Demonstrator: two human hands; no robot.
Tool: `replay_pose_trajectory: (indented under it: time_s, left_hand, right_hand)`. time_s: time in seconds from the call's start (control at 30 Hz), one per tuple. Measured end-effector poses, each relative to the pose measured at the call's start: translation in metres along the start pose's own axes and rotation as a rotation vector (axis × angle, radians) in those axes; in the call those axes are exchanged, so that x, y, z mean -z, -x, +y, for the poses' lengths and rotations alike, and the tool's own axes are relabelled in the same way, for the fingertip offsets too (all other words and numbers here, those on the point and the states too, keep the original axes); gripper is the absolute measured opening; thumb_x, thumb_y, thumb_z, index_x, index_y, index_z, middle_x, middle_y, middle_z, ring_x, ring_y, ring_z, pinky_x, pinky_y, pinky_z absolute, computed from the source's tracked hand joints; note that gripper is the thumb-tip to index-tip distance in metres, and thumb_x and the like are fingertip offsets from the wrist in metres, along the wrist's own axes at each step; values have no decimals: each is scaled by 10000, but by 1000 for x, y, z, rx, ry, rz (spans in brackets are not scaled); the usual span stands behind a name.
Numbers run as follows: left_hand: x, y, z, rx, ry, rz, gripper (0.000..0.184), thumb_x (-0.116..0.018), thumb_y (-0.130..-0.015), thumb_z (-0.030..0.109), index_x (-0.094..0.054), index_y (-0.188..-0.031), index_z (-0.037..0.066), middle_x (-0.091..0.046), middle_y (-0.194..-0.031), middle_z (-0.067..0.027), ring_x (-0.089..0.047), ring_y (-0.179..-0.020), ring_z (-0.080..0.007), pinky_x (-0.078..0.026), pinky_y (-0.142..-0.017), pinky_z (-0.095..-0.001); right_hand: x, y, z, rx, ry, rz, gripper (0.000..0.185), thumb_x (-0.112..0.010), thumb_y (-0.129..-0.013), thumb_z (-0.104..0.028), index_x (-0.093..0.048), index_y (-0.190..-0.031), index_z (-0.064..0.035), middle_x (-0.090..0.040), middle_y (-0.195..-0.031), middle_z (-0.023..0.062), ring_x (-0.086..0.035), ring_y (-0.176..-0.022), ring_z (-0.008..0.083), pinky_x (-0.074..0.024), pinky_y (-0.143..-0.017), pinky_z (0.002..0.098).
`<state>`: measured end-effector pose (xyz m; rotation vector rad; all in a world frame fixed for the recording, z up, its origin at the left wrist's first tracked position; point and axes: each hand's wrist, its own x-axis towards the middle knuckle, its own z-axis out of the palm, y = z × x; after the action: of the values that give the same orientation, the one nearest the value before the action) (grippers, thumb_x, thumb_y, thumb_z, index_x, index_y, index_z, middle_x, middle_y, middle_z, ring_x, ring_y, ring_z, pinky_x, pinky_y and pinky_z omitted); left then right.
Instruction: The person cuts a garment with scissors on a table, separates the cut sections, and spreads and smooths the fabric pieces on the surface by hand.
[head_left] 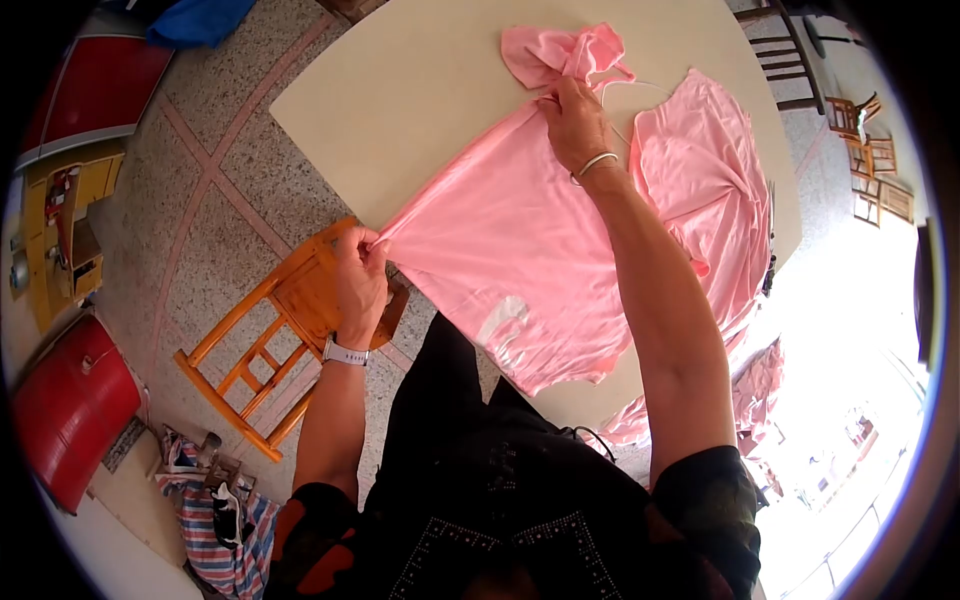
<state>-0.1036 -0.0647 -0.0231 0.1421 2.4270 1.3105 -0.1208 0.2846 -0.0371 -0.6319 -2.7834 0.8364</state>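
A piece of pink fabric (510,220) with a pale printed patch near its lower edge is stretched between my two hands. My left hand (361,275) pinches one corner of it beyond the table's near-left edge. Farther up, my right hand (578,125) is closed on the opposite end of the taut edge, over the table. Just past my right hand lies a small crumpled pink piece (560,55). Another pink garment piece (700,180) is spread to the right, partly behind my right forearm.
The cream table (400,100) reaches away from me. A wooden chair (270,330) stands at the left, close to my left arm. A striped bag (225,520) and a red barrel-like object (80,410) are at lower left. More chairs (870,160) stand far right.
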Motion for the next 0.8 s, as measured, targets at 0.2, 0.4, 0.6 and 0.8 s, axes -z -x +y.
replay_pose_trajectory:
  time_s: [0.2, 0.4, 0.6, 0.8]
  left_hand:
    - [-7, -6, 50, -539, -422, 152, 232, -651, -908, 20, -603, -1134, 5, -617, -1051, -130, -593, -966, -288, -491, -874, -412]
    - [-47, -25, 43, -761, -470, -269, 397, -580, -964, 112, -560, -1352, 32, -541, -1380, -147, -519, -1270, -317, -419, -1087, -440]
    - [-34, -43, 48, -759, -504, -381, 407, -514, -995, 117, -544, -1390, 26, -512, -1463, -117, -459, -1379, -284, -363, -1160, -432]
    - [-24, -60, 40, -779, -332, -474, 367, -465, -1009, 87, -582, -1351, 24, -544, -1438, -108, -478, -1363, -280, -380, -1160, -390]
  right_hand:
    - [-8, -4, -5, 28, 24, 18, 183, -653, -909, -198, -598, -989, -43, -639, -1043, 158, -608, -1013, 360, -481, -860, 476]
    - [-15, -13, -7, 37, 39, 75, 192, -636, -913, -170, -605, -1033, -24, -634, -1049, 183, -602, -989, 385, -477, -869, 471]
    - [4, 18, -23, 174, -113, 231, 107, -608, -897, -100, -598, -993, -55, -619, -974, 175, -604, -912, 375, -482, -763, 472]
    - [-24, 188, -72, 488, -248, -261, 195, -621, -838, -79, -634, -1019, -10, -593, -1075, 152, -572, -1019, 332, -476, -893, 465]
